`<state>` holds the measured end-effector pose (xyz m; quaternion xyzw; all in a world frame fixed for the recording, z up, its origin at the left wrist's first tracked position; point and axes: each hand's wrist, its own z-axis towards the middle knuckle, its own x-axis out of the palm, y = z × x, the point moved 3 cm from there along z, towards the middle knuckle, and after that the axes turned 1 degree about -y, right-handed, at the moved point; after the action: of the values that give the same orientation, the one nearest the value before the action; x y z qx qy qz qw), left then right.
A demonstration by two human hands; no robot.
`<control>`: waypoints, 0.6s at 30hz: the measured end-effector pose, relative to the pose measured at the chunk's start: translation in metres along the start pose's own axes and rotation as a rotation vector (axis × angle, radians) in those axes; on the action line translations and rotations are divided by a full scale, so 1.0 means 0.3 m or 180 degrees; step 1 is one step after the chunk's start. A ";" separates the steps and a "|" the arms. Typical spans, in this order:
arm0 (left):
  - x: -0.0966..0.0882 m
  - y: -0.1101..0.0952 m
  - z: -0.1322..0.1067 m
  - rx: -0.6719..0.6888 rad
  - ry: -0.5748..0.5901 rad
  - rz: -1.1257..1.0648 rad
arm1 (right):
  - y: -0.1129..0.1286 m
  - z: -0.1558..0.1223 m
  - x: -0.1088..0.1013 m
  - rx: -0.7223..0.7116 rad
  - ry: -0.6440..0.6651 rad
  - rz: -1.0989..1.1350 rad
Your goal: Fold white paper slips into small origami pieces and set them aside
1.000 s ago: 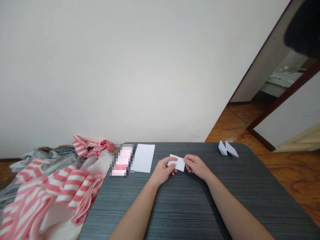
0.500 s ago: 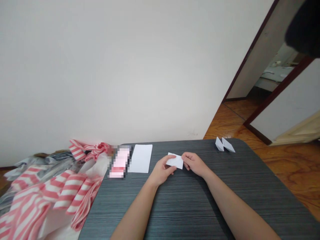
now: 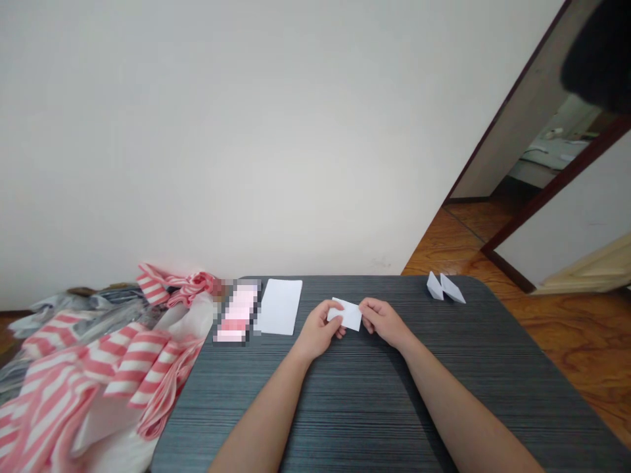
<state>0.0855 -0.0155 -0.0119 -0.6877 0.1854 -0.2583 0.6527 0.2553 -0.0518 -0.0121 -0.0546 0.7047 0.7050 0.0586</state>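
You're in room of private home: plain white wall (image 3: 246,131), orange-brown wood-grain floor (image 3: 552,341), dark-framed doorway (image 3: 497,151) opening onto 2nd room, dark grey table (image 3: 355,420), red-and-white striped bags (image 3: 133,368) heaped loosely beside table.

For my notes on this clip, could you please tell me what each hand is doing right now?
Left hand: closed, holding a small white paper.
Right hand: closed, holding the paper's other end.
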 end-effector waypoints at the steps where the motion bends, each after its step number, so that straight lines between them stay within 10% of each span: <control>1: 0.001 0.001 0.000 0.0014 0.0001 -0.0012 | -0.001 0.001 0.000 -0.0005 0.0010 -0.0012; 11: -0.007 0.005 -0.005 0.0060 0.0093 0.0068 | 0.002 0.001 -0.003 0.0043 0.0000 0.0104; 18: 0.010 -0.057 -0.032 0.0863 -0.0184 0.1111 | -0.021 0.006 0.002 0.0219 -0.0123 0.0404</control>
<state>0.0808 -0.0235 0.0057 -0.5583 0.2464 -0.1440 0.7790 0.2556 -0.0500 -0.0184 0.0058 0.7293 0.6836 0.0293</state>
